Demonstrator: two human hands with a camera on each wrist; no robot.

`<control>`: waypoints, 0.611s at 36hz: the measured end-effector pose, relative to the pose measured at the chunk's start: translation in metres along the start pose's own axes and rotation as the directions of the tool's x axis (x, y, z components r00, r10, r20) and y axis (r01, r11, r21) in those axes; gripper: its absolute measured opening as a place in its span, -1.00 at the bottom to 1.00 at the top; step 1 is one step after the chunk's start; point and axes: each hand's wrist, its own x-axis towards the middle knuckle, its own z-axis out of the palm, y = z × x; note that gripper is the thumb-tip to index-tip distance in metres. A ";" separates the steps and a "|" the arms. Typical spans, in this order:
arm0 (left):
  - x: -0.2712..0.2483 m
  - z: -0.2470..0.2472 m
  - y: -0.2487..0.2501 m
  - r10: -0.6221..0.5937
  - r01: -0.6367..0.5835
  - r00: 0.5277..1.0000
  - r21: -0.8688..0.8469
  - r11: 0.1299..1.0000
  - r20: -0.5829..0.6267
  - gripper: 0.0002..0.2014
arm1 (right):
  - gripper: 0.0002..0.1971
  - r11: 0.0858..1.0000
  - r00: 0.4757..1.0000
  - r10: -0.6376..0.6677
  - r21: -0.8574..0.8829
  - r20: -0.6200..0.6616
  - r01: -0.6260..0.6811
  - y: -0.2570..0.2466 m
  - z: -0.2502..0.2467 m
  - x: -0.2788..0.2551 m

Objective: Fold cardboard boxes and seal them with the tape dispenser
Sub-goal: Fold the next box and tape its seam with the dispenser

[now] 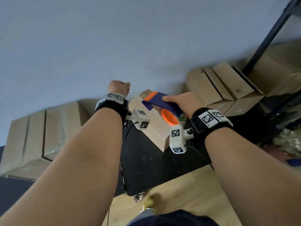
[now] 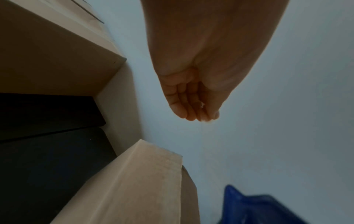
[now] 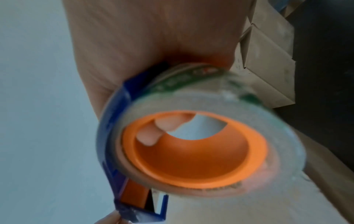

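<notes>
My right hand point(image 1: 180, 101) grips the blue and orange tape dispenser point(image 1: 156, 101) above a closed cardboard box point(image 1: 154, 131) on the black table. In the right wrist view the clear tape roll point(image 3: 210, 98) on its orange core point(image 3: 191, 159) fills the frame, with my right fingers point(image 3: 162, 127) showing through the core and the box point(image 3: 210, 209) below. My left hand point(image 1: 120, 88) is raised just left of the dispenser's front end. Its fingers point(image 2: 195, 109) are curled with the thumb against the fingertips, apparently pinching the clear tape end. Left fingertips point(image 3: 107, 218) show beside the dispenser's mouth.
Stacked cardboard boxes point(image 1: 40, 136) lie at the left against the grey wall, and more boxes point(image 1: 219, 88) stand at the back right. A black shelf post point(image 1: 268, 35) rises at the far right. The black table point(image 1: 146, 163) ends at a wooden floor point(image 1: 179, 193) near me.
</notes>
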 end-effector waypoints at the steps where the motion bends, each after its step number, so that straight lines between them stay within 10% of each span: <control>1: 0.002 0.001 -0.002 0.006 -0.006 1.000 -0.007 1.000 0.012 -0.66 | -0.67 1.000 1.000 0.001 -0.009 -0.007 -0.001 -0.002 0.002 0.003; 12: 0.020 0.015 -0.003 0.115 -0.122 0.992 0.206 0.971 0.042 -0.84 | -0.55 0.985 0.996 0.039 -0.166 -0.075 -0.051 0.000 0.033 0.033; 22: 0.045 0.033 -0.027 -0.065 0.047 0.989 0.134 0.990 0.130 -0.78 | -0.56 0.959 0.997 0.062 -0.274 -0.049 -0.074 0.013 0.038 0.043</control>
